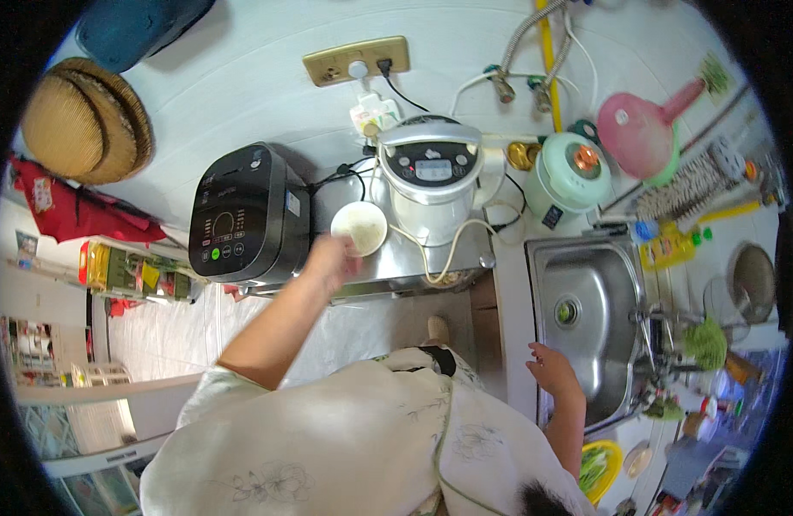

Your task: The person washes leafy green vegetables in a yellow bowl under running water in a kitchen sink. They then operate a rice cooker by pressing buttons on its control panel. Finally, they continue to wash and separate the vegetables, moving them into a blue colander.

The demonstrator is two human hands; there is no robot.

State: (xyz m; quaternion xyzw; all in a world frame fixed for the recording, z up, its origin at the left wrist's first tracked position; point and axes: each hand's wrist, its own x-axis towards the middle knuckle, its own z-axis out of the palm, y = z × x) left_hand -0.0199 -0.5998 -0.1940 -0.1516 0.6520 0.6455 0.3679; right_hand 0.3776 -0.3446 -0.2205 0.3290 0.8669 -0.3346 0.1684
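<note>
My left hand [335, 261], blurred, reaches over the front edge of a steel-topped counter [396, 261]. Its fingers overlap the near-left rim of a small white bowl [363, 227]; whether they grip it is not clear. Something pale lies inside the bowl. Left of the bowl stands a black electric cooker [248, 216] with a touch panel and one green-lit button. To the right is a white countertop appliance [432, 206] with a silver handle and a small display. My right hand [554, 369] holds nothing, fingers apart, above the near-left edge of a stainless steel sink [590, 303].
A pale cord [451, 267] hangs over the counter front. A mint-green pot [567, 171] stands behind the sink. A pink ladle [635, 135] hangs at the wall. A yellow bottle [667, 251] lies by the sink; a yellow basket [609, 464] holds greens at the lower right.
</note>
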